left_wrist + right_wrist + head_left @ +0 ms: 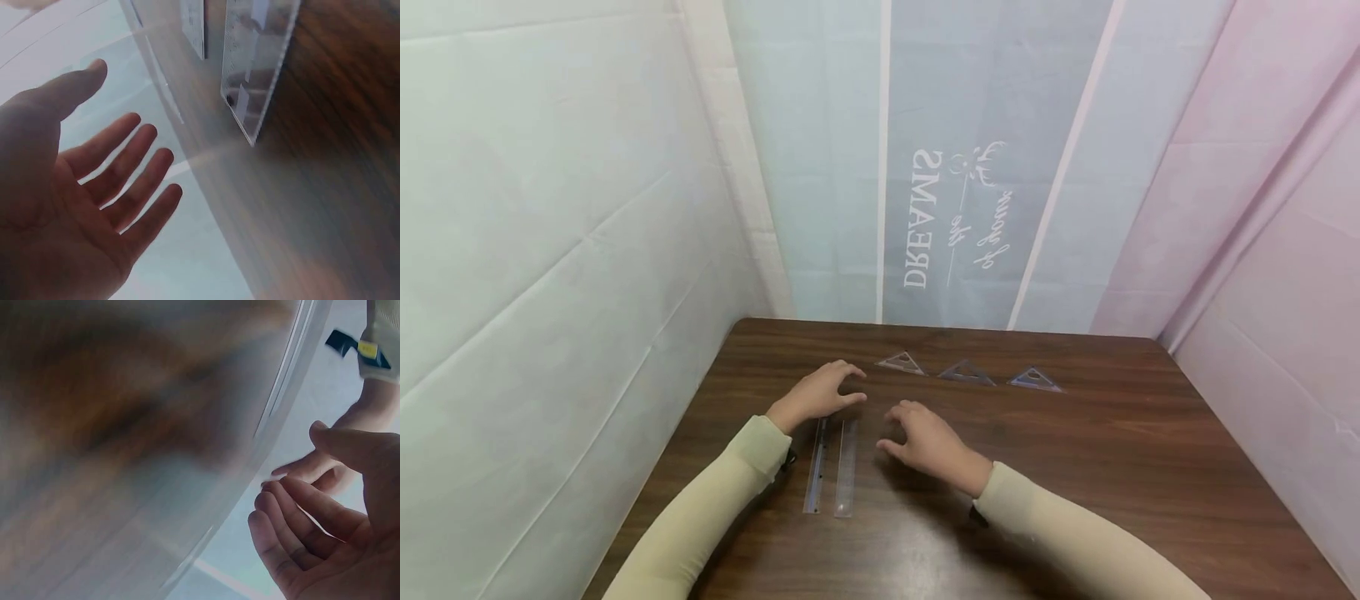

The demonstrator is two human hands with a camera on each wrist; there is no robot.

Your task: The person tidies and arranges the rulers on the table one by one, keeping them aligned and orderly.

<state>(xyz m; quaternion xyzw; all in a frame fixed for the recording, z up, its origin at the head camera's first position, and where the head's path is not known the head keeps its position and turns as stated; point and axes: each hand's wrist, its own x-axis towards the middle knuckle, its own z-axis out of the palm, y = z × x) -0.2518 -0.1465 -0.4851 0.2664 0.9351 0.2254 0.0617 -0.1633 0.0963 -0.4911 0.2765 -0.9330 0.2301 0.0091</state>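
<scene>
Two clear straight rulers lie side by side on the brown table: the left ruler (815, 479) has a bluish strip, the right ruler (845, 479) is plainer. My left hand (820, 393) hovers over their far ends, fingers relaxed and apart, holding nothing. To the right of the rulers, my right hand (931, 443) is held above the table, its fingers loosely bent around nothing. In the left wrist view, the ruler (256, 69) lies apart from the left hand's spread fingers. The right wrist view shows the right palm (331, 550) bare.
Three clear set squares lie in a row toward the table's back: a left set square (904, 363), a middle set square (967, 374) and a bluish right set square (1035, 379). A printed cloth (827, 167) hangs behind the table (1120, 467), with pale sheets at both sides.
</scene>
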